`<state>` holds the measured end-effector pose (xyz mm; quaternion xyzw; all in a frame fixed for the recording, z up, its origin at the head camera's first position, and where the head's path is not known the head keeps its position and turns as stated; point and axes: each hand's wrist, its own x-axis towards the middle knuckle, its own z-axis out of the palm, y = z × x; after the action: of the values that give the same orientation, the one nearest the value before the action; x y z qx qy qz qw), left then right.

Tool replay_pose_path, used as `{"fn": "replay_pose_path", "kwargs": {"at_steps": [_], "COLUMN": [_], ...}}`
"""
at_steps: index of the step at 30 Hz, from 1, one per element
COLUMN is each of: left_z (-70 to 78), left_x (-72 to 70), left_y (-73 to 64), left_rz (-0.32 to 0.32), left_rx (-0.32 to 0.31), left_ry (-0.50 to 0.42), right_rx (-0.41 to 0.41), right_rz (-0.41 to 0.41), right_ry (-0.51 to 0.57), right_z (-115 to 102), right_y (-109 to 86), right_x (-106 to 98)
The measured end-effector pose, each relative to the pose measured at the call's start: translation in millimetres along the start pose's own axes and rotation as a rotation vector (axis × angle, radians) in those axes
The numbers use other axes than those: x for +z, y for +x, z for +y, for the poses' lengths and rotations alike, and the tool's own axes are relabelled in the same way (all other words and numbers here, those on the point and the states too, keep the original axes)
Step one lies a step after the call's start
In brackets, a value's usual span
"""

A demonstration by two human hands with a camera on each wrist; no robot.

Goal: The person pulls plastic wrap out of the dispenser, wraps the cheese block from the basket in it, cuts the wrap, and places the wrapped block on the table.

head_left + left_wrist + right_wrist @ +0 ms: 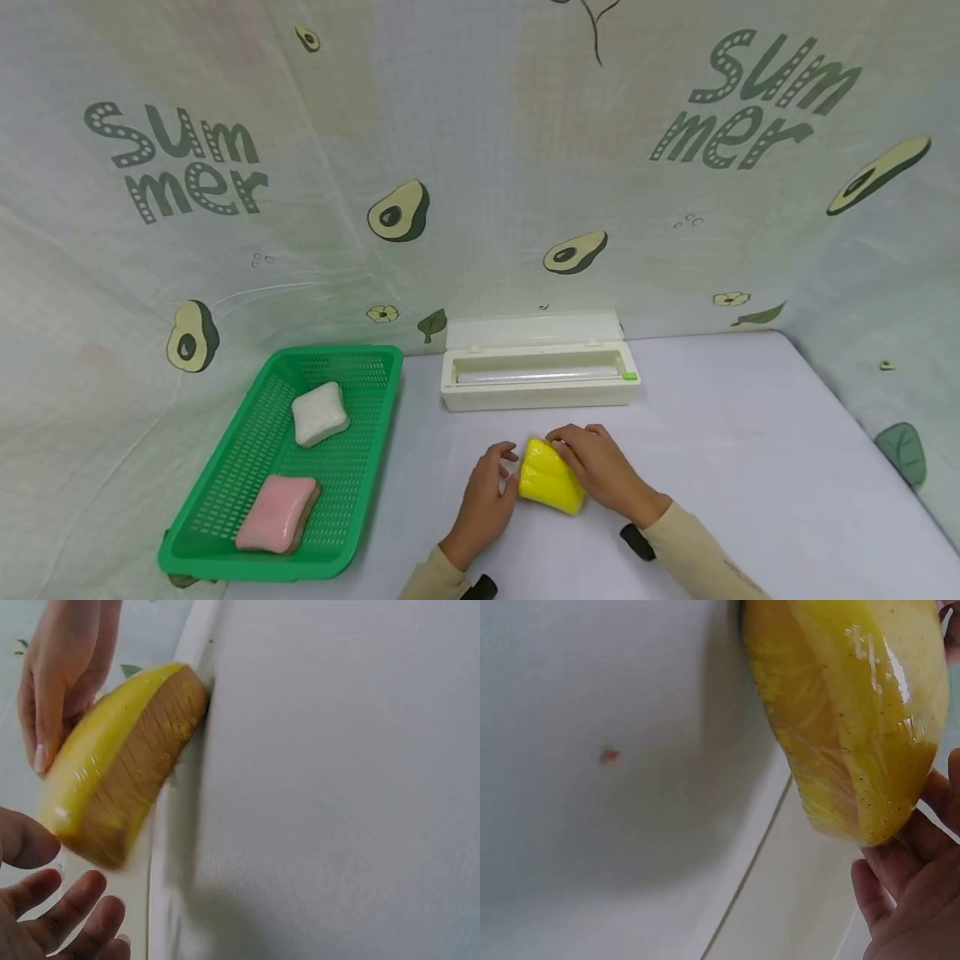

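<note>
A yellow sponge (550,481) with a brown underside is wrapped in shiny clear film. My right hand (603,472) grips it along its right edge, the thumb on one face and the fingers behind. At the sponge's left side is my left hand (483,504), its fingers loosely bent and spread. In the left wrist view, the left thumb (28,838) meets the lower corner of the sponge (124,761), and the other left fingers stand apart from it. Creases in the film run across the brown side in both wrist views.
Behind the hands stands a white cling film box (540,396), its lid (534,327) raised and a clear roll inside. To the left is a green basket (365,467) containing a white sponge (320,414) and a pink sponge (276,511). A printed cloth hangs behind the white table (765,467).
</note>
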<state>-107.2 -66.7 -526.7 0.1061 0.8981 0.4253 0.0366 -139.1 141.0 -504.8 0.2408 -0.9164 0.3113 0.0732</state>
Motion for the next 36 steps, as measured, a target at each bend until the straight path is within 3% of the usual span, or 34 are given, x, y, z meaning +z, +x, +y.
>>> {"fn": "replay_pose_path", "kwargs": {"at_steps": [2, 7, 16, 22, 28, 36], "left_z": [0.2, -3.0, -5.0, 2.5, 16.5, 37.5], "left_x": [-0.1, 0.7, 6.0, 12.3, 26.1, 60.0], "left_y": [0.0, -2.8, -2.8, -1.2, 3.4, 20.9], "left_rz": [0.046, 0.074, 0.178, 0.165, 0.124, 0.057], "left_rx": [-0.003, 0.000, 0.029, 0.015, 0.087, 0.203], "left_ry": [0.027, 0.136, 0.396, 0.382, 0.359, 0.364], "right_rx": [0.021, 0.068, 0.167, 0.240, 0.309, 0.359], "right_rz": [-0.005, 0.021, 0.095, 0.064, 0.063, 0.127], "right_ry": [-0.022, -0.157, -0.344, -0.357, -0.341, -0.367], "right_z": [1, 3, -4, -9, 4, 39], "right_y": [-2.4, -16.8, -51.0, -56.4, -61.7, -77.7], "right_x": [1, 2, 10, 12, 4, -23]}}
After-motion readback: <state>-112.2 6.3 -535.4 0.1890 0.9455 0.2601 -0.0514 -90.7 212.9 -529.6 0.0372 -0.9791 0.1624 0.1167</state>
